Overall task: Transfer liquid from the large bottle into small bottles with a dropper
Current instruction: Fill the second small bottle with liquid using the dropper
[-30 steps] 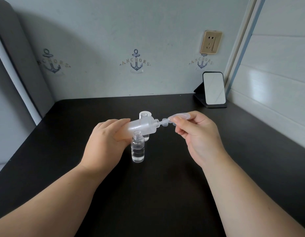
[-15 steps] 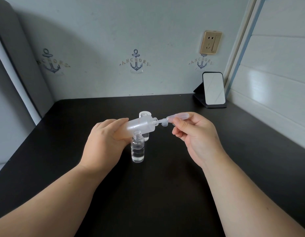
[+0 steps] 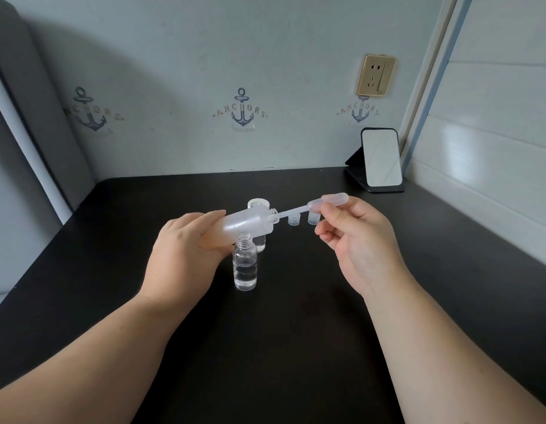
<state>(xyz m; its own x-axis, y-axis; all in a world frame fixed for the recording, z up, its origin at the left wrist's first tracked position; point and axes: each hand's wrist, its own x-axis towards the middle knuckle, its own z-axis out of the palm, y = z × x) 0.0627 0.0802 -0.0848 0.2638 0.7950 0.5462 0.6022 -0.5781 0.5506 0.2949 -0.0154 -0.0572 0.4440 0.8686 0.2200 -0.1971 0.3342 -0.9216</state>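
Note:
My left hand (image 3: 186, 255) grips the large frosted bottle (image 3: 247, 224), tilted almost flat with its open neck pointing right. My right hand (image 3: 354, 240) pinches the bulb of a clear plastic dropper (image 3: 323, 201); the dropper's thin stem reaches to the bottle's mouth. An open small clear bottle (image 3: 245, 264), partly filled with liquid, stands on the black table (image 3: 280, 347) just below the large bottle. A second small bottle (image 3: 260, 243) stands behind it, mostly hidden by the large bottle.
Two small clear caps (image 3: 293, 220) (image 3: 313, 218) sit on the table behind the dropper. A white round cap (image 3: 258, 204) lies behind the large bottle. A small mirror on a black stand (image 3: 380, 159) stands at the back right corner by the wall.
My right hand has drawn back to the right, pulling the dropper's stem mostly out of the large bottle's neck. The two caps behind it have come into view. The left hand holds still.

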